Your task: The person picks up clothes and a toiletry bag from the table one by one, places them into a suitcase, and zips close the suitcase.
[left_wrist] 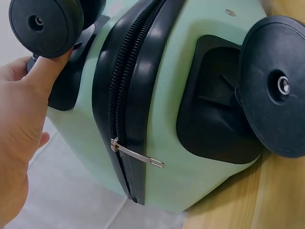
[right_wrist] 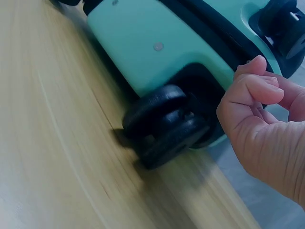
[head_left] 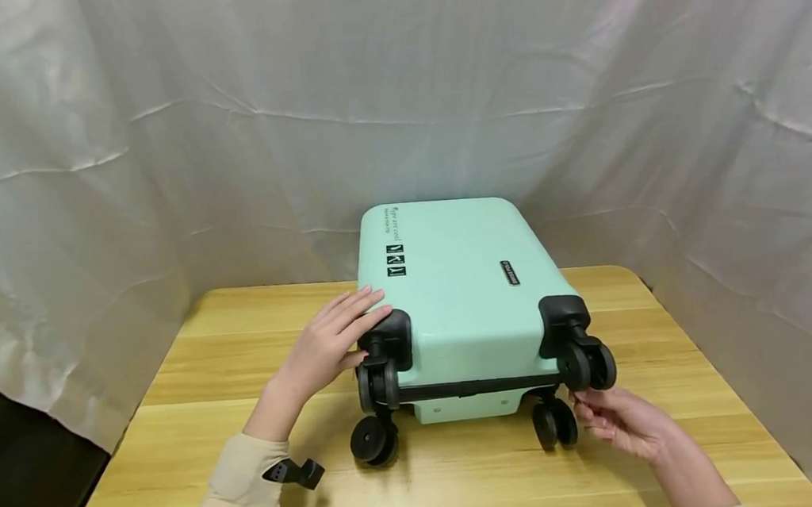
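Note:
A mint-green hard-shell suitcase lies flat, its wheeled end toward me. My left hand rests on its left side, fingers extended over the black corner guard, thumb near the upper caster wheel. A metal zipper pull hangs on the black zipper band at that side, apart from the hand. At the right side, my right hand has its fingers curled, thumb and fingertips pinching at the zipper band, where the zipper pull is mostly hidden. A lower caster wheel stands beside it.
The suitcase lies on a wood-grain table, its far end close to a pale hanging curtain. Black double wheels jut from the near corners, such as the upper right one. A black strap mount is on the left wrist.

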A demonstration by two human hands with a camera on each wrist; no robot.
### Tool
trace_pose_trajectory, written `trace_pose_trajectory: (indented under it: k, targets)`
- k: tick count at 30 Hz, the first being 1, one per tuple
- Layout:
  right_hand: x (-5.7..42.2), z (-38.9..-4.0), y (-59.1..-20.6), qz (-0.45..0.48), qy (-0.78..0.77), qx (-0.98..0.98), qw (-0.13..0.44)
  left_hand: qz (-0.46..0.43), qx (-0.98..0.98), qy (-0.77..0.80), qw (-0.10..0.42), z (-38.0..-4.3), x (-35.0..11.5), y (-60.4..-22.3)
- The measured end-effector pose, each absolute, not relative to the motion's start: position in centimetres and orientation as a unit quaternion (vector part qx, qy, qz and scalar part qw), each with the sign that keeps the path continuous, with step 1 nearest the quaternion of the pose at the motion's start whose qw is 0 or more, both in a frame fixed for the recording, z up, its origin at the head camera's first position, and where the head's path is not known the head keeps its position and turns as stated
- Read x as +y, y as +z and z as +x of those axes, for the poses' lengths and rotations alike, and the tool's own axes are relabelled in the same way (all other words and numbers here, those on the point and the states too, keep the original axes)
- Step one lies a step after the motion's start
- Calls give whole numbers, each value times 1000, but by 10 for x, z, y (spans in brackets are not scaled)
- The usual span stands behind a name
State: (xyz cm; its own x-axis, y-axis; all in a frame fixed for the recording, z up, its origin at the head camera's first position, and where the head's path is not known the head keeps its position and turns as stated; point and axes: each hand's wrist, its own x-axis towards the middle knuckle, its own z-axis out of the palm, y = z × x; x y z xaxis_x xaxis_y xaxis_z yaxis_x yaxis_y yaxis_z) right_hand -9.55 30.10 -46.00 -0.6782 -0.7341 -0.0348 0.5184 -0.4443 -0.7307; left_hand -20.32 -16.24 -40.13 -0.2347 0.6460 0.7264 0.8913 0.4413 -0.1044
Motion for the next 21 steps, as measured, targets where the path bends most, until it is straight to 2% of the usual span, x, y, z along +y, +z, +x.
trace_pose_trajectory:
  k: [21]
  targets:
    - [271,-87,-457,-137,-856,346,359,-477,-778,-239,333,-208,-163,-399]
